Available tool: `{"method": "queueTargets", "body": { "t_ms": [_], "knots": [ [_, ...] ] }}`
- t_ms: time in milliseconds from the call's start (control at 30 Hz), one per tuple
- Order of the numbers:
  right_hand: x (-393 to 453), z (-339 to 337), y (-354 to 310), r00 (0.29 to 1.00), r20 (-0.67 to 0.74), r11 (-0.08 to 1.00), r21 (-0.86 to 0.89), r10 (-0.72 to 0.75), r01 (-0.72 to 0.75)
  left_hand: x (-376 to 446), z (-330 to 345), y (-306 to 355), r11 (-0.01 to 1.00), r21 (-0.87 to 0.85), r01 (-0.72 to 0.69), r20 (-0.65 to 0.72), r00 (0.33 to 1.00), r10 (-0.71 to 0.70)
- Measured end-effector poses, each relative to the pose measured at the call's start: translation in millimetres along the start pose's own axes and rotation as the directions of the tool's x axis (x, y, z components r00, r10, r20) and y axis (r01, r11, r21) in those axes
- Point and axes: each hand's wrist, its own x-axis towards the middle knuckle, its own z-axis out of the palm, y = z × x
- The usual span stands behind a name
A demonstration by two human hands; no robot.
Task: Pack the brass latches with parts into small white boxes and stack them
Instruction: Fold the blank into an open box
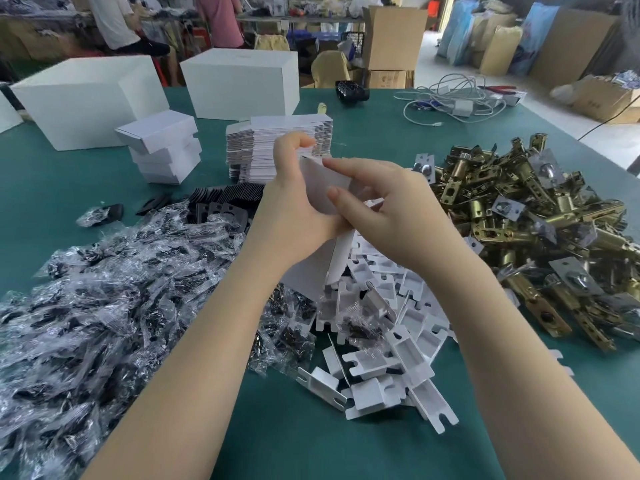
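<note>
Two hands met at centre | my left hand [294, 188] and right hand [384, 206] both gripped one white box [322, 181] | brass latches [540, 223] heaped at 3 o'clock | finished boxes [162, 150] stacked at 10 o'clock

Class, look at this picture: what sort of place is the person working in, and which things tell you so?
Probably a small factory packing workshop. A heap of brass latches, a stack of flat white box blanks and piles of bagged screws cover the green table, with cardboard cartons behind.
</note>
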Motion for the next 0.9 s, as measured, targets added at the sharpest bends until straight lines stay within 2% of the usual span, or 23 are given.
{"method": "queueTargets", "body": {
  "t_ms": [33, 67, 133, 200, 233, 267, 300, 367, 400, 467, 533, 600, 700, 800, 900],
  "knots": [
    [-0.4, 0.0, 1.3, 0.999, 0.037, 1.000, 0.030, 0.003, -0.004, 0.2, -0.4, -1.3, 1.000, -0.003, -0.004, -0.008, 1.000, 0.004],
    [-1.2, 0.4, 2.3, 0.997, 0.075, 0.991, 0.130, 0.032, -0.041, 0.4, -0.2, -1.7, 1.000, -0.021, -0.006, -0.017, 1.000, 0.005],
    [-2.5, 1.3, 4.0, 0.979, 0.156, 0.903, 0.388, 0.132, -0.183, 1.6, 1.4, -0.2, 0.992, -0.122, 0.032, -0.049, 0.998, -0.039],
    [-3.2, 3.2, 10.1, 0.952, 0.248, 0.811, 0.510, 0.182, -0.288, 2.9, 2.4, 2.5, 0.928, -0.337, 0.160, -0.075, 0.978, -0.196],
    [-3.5, 3.2, 13.9, 0.944, 0.277, 0.790, 0.530, 0.181, -0.307, 4.3, 1.0, 1.9, 0.852, -0.465, 0.241, -0.064, 0.950, -0.304],
    [-4.0, 2.4, 15.3, 0.945, 0.278, 0.798, 0.523, 0.172, -0.299, 6.4, -1.9, -0.3, 0.752, -0.578, 0.316, -0.034, 0.912, -0.409],
    [-4.8, 0.5, 15.5, 0.959, 0.246, 0.855, 0.457, 0.142, -0.244, 8.8, -6.1, -2.3, 0.646, -0.665, 0.375, 0.011, 0.870, -0.494],
    [-6.0, -2.5, 15.3, 0.983, 0.182, 0.978, 0.205, 0.010, -0.048, 13.8, -13.5, -6.5, 0.489, -0.735, 0.470, 0.098, 0.788, -0.608],
    [-5.5, -1.1, 14.7, 0.980, 0.191, 0.996, 0.070, -0.061, 0.048, 14.8, -15.3, -7.8, 0.457, -0.726, 0.514, 0.134, 0.757, -0.639],
    [-4.1, 1.6, 8.5, 0.966, 0.231, 0.986, -0.085, -0.120, 0.143, 13.6, -15.4, -9.1, 0.469, -0.650, 0.599, 0.221, 0.738, -0.637],
    [-3.3, 3.4, 4.2, 0.961, 0.230, 0.970, -0.148, -0.156, 0.193, 12.5, -11.9, -7.2, 0.485, -0.562, 0.670, 0.330, 0.719, -0.611],
    [-2.8, 1.6, 2.4, 0.953, 0.231, 0.950, -0.195, -0.198, 0.244, 13.5, -12.2, -5.3, 0.464, -0.517, 0.719, 0.361, 0.675, -0.643],
    [-1.6, -6.9, 8.6, 0.967, 0.220, 0.966, -0.193, -0.131, 0.174, 11.5, -18.3, -3.5, 0.497, -0.457, 0.738, 0.456, 0.674, -0.582],
    [-0.8, -11.6, 11.0, 0.990, 0.138, 0.998, 0.053, 0.013, -0.020, 6.0, -22.0, 0.9, 0.587, -0.496, 0.640, 0.506, 0.762, -0.404],
    [-0.6, -7.3, 16.9, 0.984, 0.032, 0.899, 0.402, 0.176, -0.173, 7.9, -17.0, 4.2, 0.526, -0.598, 0.605, 0.519, 0.792, -0.320]
  ]
}}
